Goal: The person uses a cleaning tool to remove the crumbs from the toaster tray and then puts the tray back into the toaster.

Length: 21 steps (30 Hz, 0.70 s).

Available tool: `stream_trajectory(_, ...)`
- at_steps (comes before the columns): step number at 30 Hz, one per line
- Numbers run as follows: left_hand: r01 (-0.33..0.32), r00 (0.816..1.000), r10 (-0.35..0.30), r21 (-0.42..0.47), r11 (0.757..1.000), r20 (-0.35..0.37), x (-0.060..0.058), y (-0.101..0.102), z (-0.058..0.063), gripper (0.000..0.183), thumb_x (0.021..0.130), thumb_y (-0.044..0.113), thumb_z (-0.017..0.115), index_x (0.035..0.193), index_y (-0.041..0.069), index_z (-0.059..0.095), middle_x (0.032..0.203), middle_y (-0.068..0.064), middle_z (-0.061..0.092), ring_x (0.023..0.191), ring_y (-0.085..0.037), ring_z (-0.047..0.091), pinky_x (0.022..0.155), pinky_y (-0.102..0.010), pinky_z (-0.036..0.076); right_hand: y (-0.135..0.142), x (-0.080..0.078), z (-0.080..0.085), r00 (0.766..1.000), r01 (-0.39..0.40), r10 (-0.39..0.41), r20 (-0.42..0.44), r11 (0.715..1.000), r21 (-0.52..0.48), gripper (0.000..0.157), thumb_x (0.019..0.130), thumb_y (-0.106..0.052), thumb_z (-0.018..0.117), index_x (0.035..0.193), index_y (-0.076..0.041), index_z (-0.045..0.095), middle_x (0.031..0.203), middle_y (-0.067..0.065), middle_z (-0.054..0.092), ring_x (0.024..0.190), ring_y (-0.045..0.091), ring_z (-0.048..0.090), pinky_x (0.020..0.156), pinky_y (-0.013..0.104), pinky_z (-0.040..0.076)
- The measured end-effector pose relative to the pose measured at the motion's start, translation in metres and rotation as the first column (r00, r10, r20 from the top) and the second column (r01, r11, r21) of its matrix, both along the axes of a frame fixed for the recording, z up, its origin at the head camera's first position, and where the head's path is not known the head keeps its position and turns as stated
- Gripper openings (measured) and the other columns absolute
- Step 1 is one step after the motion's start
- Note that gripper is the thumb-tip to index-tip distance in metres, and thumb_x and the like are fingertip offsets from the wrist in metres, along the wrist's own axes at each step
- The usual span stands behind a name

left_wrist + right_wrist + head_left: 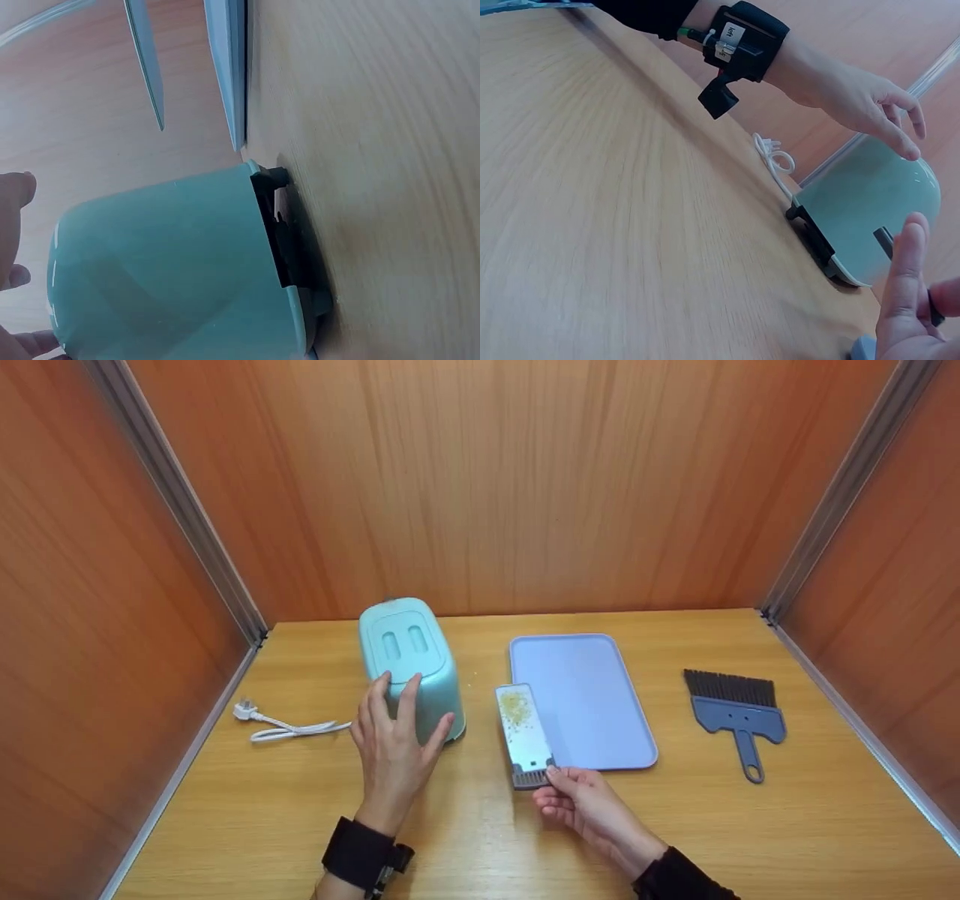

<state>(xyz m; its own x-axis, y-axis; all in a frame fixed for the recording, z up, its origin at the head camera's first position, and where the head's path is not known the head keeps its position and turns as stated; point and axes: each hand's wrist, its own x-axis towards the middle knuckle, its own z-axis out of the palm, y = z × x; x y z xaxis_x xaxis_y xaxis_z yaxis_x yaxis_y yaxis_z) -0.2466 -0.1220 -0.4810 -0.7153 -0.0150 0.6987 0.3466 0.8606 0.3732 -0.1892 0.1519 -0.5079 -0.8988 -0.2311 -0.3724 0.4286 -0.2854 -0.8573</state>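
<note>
A mint-green toaster (405,660) with a lid on top stands left of the middle of the table. My left hand (394,750) is at its near end, with spread fingers touching the lid's edge. In the left wrist view, the toaster's lower end shows a dark opening (276,232). My right hand (592,806) pinches the dark slotted end of a metal crumb tray (529,742) between thumb and fingers. Yellowish crumbs (515,708) lie on its far half. The crumb tray is raised beside and partly over the left edge of a lavender tray (592,697).
A white power cord with plug (289,730) lies coiled left of the toaster. At the right lies a blue-grey hand brush (739,720) with dark bristles. A few specks (472,681) dot the table by the toaster. Wood-look panels (480,487) enclose the back and sides.
</note>
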Motion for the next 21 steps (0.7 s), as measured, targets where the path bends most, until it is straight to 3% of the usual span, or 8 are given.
stream_trajectory(6, 0.09, 0.995, -0.092, -0.044, 0.995, -0.027, 0.008, 0.014, 0.001, 0.067, 0.09, 0.04, 0.087, 0.146, 0.016, 0.059, 0.151, -0.021, 0.05, 0.138, -0.041, 0.05, 0.109, -0.063, 0.045, 0.003, -0.004, 0.002, 0.999, 0.048, -0.048, 0.008, 0.999, -0.009, 0.018, 0.114, -0.017, 0.052, 0.111, -0.001, 0.06, 0.087, 0.003, 0.077, 0.078, 0.008, 0.074, 0.076, 0.02, 0.063)
stream_trajectory(10, 0.17, 0.984, -0.17, 0.008, 0.985, 0.054, 0.016, 0.026, -0.001, 0.064, 0.092, 0.037, 0.086, 0.147, 0.016, 0.06, 0.147, -0.016, 0.055, 0.133, -0.034, 0.056, 0.109, -0.057, 0.053, 0.003, -0.007, 0.003, 0.998, 0.058, -0.058, 0.003, 0.998, -0.021, 0.019, 0.114, -0.017, 0.051, 0.11, -0.001, 0.061, 0.088, 0.003, 0.077, 0.079, 0.008, 0.074, 0.078, 0.02, 0.063)
stream_trajectory(12, 0.215, 0.966, -0.226, 0.091, 0.972, 0.128, 0.018, 0.032, -0.002, 0.061, 0.095, 0.037, 0.083, 0.147, 0.016, 0.06, 0.144, -0.013, 0.058, 0.129, -0.03, 0.06, 0.106, -0.052, 0.056, 0.003, -0.01, 0.004, 0.997, 0.07, -0.071, -0.005, 0.997, -0.027, 0.02, 0.115, -0.016, 0.049, 0.111, 0.0, 0.061, 0.087, 0.003, 0.078, 0.079, 0.007, 0.074, 0.078, 0.02, 0.063)
stream_trajectory(15, 0.27, 0.904, -0.34, 0.272, 0.924, 0.258, 0.017, 0.042, -0.004, 0.056, 0.1, 0.04, 0.077, 0.147, 0.015, 0.06, 0.136, -0.009, 0.064, 0.117, -0.024, 0.067, 0.094, -0.043, 0.062, 0.004, -0.013, 0.006, 0.995, 0.101, -0.101, -0.016, 0.994, -0.039, 0.023, 0.115, -0.016, 0.047, 0.116, 0.003, 0.059, 0.087, 0.003, 0.078, 0.078, 0.007, 0.074, 0.078, 0.019, 0.063)
stream_trajectory(18, 0.283, 0.813, -0.459, 0.446, 0.849, 0.357, 0.014, 0.051, -0.007, 0.051, 0.103, 0.042, 0.072, 0.144, 0.014, 0.061, 0.129, -0.009, 0.071, 0.106, -0.021, 0.071, 0.085, -0.037, 0.062, 0.004, -0.016, 0.009, 0.992, 0.122, -0.123, -0.019, 0.991, -0.051, 0.025, 0.116, -0.016, 0.045, 0.121, 0.006, 0.057, 0.088, 0.004, 0.077, 0.079, 0.007, 0.073, 0.079, 0.019, 0.063)
stream_trajectory(21, 0.274, 0.72, -0.556, 0.566, 0.778, 0.416, 0.011, 0.059, -0.012, 0.049, 0.105, 0.043, 0.069, 0.143, 0.012, 0.062, 0.125, -0.012, 0.075, 0.102, -0.022, 0.074, 0.083, -0.038, 0.064, 0.004, -0.019, 0.01, 0.989, 0.143, -0.144, -0.022, 0.988, -0.063, 0.027, 0.116, -0.017, 0.045, 0.124, 0.007, 0.055, 0.089, 0.004, 0.077, 0.079, 0.007, 0.073, 0.08, 0.019, 0.063)
